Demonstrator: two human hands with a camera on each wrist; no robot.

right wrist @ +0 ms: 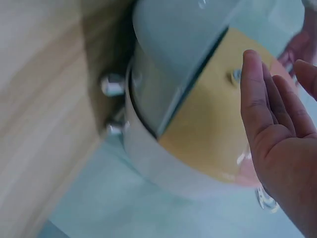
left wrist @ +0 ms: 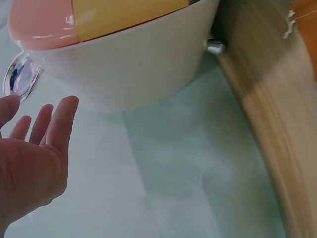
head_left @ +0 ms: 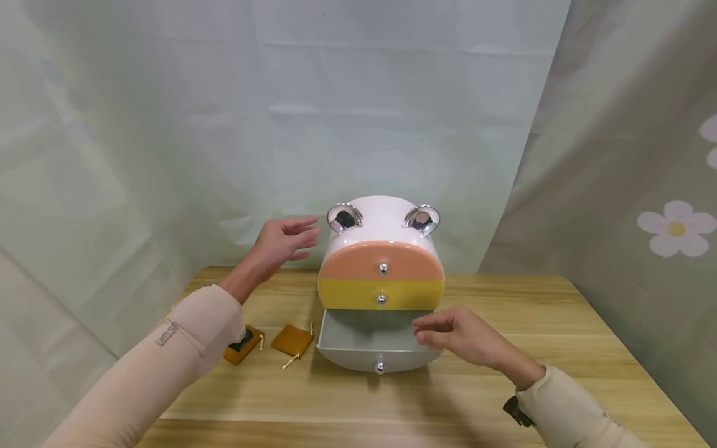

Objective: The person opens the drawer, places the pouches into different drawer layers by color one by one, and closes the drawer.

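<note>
A white rounded drawer box [head_left: 381, 221] with two chrome ears stands on the wooden table [head_left: 560, 336]. It has a pink top drawer [head_left: 381, 261], a yellow middle drawer [head_left: 381, 294] and a grey bottom drawer [head_left: 370, 342] pulled out and showing nothing inside. My left hand [head_left: 282, 239] hovers open beside the box's upper left, not touching it; the left wrist view shows the left hand [left wrist: 32, 148] with straight fingers near a chrome ear [left wrist: 20, 74]. My right hand [head_left: 454, 333] floats open over the pulled-out drawer's right side, holding nothing.
Two small brown pouches lie on the table left of the box: one [head_left: 293, 340] with a cord, the other [head_left: 242, 345] partly hidden behind my left sleeve. Pale green cloth hangs behind and at both sides.
</note>
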